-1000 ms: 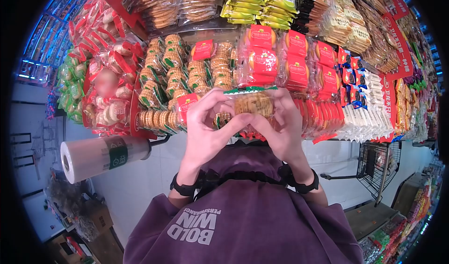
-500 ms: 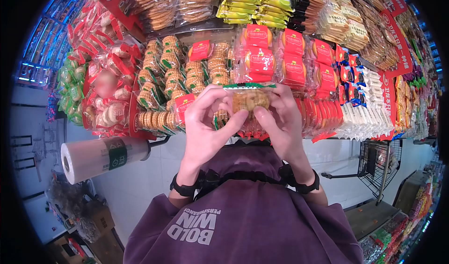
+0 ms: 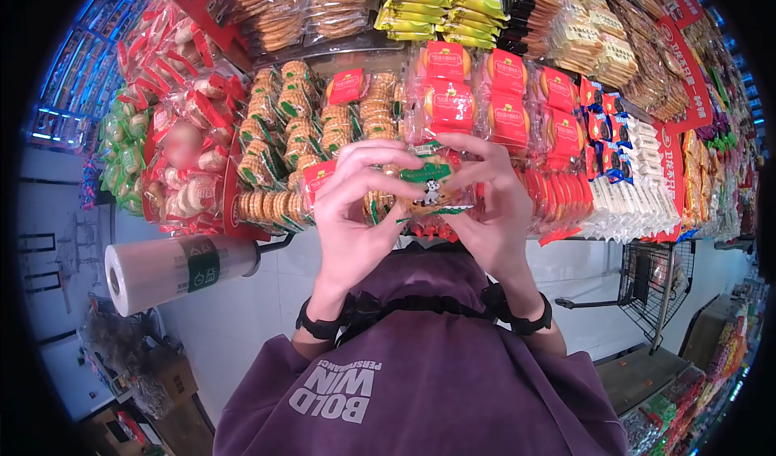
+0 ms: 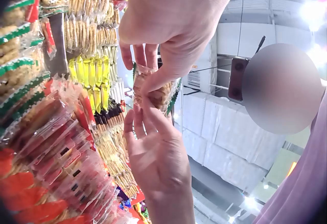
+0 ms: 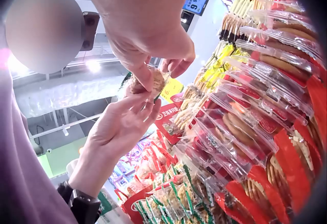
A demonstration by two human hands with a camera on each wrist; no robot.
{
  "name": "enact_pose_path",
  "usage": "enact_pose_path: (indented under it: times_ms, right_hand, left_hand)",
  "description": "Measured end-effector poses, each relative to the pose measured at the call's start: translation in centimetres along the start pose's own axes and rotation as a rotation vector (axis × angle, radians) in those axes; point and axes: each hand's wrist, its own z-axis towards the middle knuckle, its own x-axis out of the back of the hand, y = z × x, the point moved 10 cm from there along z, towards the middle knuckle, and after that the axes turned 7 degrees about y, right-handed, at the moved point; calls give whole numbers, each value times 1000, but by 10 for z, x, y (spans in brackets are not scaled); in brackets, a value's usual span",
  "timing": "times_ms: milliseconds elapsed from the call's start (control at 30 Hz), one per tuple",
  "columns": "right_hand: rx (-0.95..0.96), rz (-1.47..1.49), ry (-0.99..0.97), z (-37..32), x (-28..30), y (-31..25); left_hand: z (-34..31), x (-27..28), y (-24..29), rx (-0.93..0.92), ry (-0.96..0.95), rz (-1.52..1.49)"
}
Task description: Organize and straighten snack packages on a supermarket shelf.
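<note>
A small clear packet of biscuits with a green label and a black-and-white cartoon figure is held up in front of the display. My left hand pinches its left side, thumb below and fingers above. The right hand holds the opposite side the same way. In the left wrist view the thumbs meet at the near face of the biscuit packet. From the right wrist, the round biscuits show through the wrapper. Behind the hands stand rows of similar green-edged biscuit packets.
Red-labelled cake packets lie right of the green-edged rows, with blue packets farther right. Red-and-clear packets fill the left bin. A plastic bag roll juts out at the left. A shopping cart stands at the right.
The biscuit packet has been turned over between the hands: its bare biscuit side faced the head camera before, and the green cartoon label faces it now. The fingers have shifted to its sides.
</note>
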Motion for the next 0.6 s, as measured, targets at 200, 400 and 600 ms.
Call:
enact_pose_path:
  times_ms: [200,400,600]
  right_hand:
    - [-115,140,117,-2,3,7]
    - [-597,488,19,-14,-7,32]
    - [-567,380,-13,-15,-14,28]
  left_hand:
    - [2,3,13,-102,0,49]
    - [2,4,18,-134,7,70]
    - [4,12,17,-86,113,36]
